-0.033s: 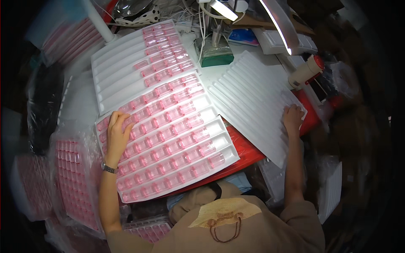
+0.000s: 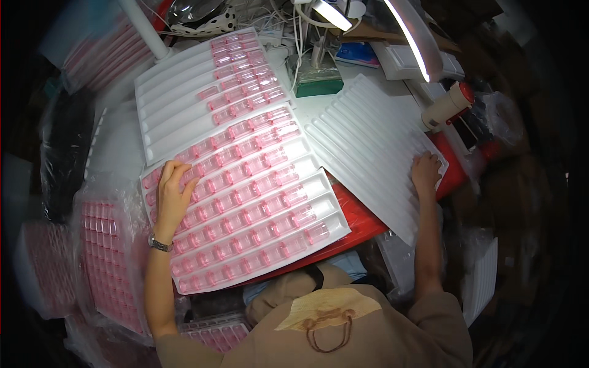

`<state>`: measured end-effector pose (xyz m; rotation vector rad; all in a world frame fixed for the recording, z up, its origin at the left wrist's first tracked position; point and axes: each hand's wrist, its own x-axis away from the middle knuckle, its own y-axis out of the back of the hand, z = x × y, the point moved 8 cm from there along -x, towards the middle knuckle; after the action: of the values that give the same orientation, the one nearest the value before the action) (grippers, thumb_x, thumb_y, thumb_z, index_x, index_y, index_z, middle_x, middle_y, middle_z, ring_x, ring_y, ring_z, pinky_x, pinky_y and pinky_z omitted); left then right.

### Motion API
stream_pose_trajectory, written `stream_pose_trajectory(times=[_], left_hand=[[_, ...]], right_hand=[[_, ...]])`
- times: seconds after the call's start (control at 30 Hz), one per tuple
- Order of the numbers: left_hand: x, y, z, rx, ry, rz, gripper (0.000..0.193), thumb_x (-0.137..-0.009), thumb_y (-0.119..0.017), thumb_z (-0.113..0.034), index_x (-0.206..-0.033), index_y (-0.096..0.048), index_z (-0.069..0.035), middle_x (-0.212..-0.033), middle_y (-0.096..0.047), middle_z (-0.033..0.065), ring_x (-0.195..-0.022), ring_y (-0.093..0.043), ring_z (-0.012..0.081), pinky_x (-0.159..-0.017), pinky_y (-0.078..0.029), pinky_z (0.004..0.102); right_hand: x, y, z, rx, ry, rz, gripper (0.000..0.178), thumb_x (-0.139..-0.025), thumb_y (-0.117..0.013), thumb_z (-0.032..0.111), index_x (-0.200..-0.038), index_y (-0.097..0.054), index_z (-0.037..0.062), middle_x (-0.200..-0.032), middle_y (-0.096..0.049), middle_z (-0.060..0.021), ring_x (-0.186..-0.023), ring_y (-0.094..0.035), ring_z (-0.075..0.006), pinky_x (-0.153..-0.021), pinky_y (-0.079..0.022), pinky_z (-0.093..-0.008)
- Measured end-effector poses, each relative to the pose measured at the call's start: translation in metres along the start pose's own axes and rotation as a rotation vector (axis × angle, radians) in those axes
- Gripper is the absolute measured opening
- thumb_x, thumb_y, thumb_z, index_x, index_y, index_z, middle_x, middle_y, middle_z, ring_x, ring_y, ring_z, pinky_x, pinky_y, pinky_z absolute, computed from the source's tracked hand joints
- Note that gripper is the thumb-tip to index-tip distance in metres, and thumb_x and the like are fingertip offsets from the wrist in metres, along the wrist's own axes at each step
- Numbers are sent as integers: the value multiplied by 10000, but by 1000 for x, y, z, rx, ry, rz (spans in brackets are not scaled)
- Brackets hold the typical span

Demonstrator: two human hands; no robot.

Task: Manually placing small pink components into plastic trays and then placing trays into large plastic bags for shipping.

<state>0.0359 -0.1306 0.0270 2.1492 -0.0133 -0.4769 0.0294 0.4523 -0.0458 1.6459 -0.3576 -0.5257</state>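
In front of me lies a white ridged tray (image 2: 336, 216) with rows of small clear pink plastic pieces (image 2: 248, 214). My left hand (image 2: 174, 199) rests at its left end, thumb and fingers apart, fingertips on the pink pieces in the upper rows. No lifted piece shows between them. To the right, an upside-down or unfilled white ridged tray (image 2: 362, 147) lies at a slant. On its right end sits my right hand (image 2: 426, 172), fingers bent and slightly spread on the surface. Behind the near tray lies another white tray (image 2: 172, 101), pink pieces only at its right side.
A lamp (image 2: 417, 43) hangs over the table's back right. Below it stand a green box (image 2: 318, 87) and a beige-and-red cylindrical device (image 2: 446, 105). Bagged pink pieces (image 2: 107, 257) lie at the left. A red surface (image 2: 356, 211) shows beneath the trays.
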Motion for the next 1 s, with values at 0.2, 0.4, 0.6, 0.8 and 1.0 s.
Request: stream_pose_trajectory(times=[0.2,0.4,0.6,0.8,1.0], left_hand=[[19,42,47,-225,58,-139,310,-718,-689,-54,-1009,-609,13,-966,-541,119,-912,-533,287,-792,-440,354],[2,50,62,-133,64,-8,265,-721,-695,-74,-966,-634,5,-933,-552,79,-901,-532,258,-780,-447,343],[5,54,63,-121,-20,-17,265,-727,-701,-91,-970,-626,-16,-925,-548,71,-871,-553,245,-764,-461,319],[19,61,11,269,-69,-45,265,-750,-692,-44,-1001,-609,-16,-939,-537,61,-889,-563,198,-775,-462,294],[17,64,45,276,44,-98,222,-763,-688,-107,-959,-625,-24,-938,-540,44,-902,-543,193,-782,-442,315]], right_hand=[[-9,-11,13,-186,262,-211,222,-890,-511,189,-972,-515,-17,-1005,-522,-193,-890,-557,-359,-734,-464,-454],[-19,71,71,-694,397,-320,216,-883,-561,168,-970,-598,-25,-712,-579,-90,-572,-520,-186,-518,-426,-314],[119,113,321,-1319,741,1093,285,-863,-632,277,-864,-624,-8,-627,-547,4,-485,-426,-26,-416,-275,-178],[214,149,436,-1102,1145,1289,347,-830,-681,334,-744,-622,4,-589,-554,-11,-482,-442,-36,-429,-295,-188],[194,126,455,-1458,716,1295,387,-883,-589,403,-731,-530,51,-590,-493,-1,-490,-399,-57,-448,-316,-208]])
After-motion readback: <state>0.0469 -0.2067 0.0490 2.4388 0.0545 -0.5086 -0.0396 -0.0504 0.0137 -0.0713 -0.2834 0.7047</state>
